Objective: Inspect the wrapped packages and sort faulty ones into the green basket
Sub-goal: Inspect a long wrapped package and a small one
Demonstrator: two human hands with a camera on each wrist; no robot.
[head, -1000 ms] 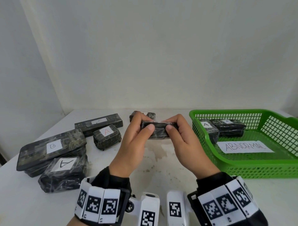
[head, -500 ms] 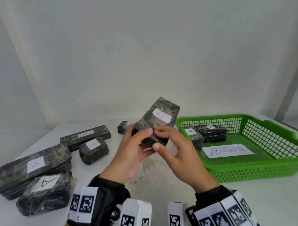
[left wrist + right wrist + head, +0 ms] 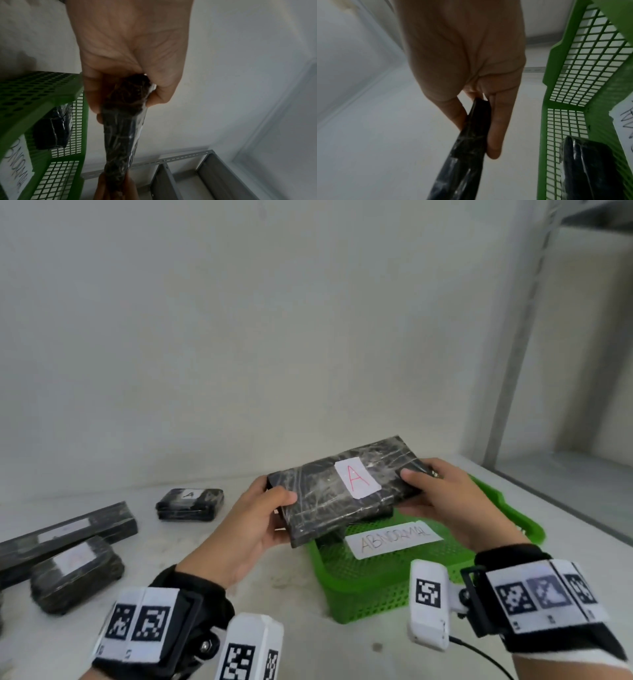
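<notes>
A dark plastic-wrapped package [image 3: 329, 498] with a white label bearing a red "A" is held flat in the air, over the near-left corner of the green basket [image 3: 383, 587]. My left hand [image 3: 253, 522] grips its left end, thumb on top, seen as left hand [image 3: 120, 75] around the package [image 3: 120, 135]. My right hand [image 3: 442, 494] pinches its right end, thumb on top; in the right wrist view the right hand [image 3: 476, 108] clamps the package [image 3: 467, 148] edge. The basket holds a paper reading "ABNORMAL" [image 3: 394, 539] and a wrapped package [image 3: 590, 169].
More wrapped packages lie on the white table at left: a small one labelled A [image 3: 190, 503], a long one [image 3: 68, 534] and a squat one [image 3: 77, 573]. A white wall stands behind. Grey metal shelving [image 3: 188, 175] is at the right.
The package has been turned from upright to flat with its label up, and carried to the right over the basket's corner. Both hands now hold it by its ends.
</notes>
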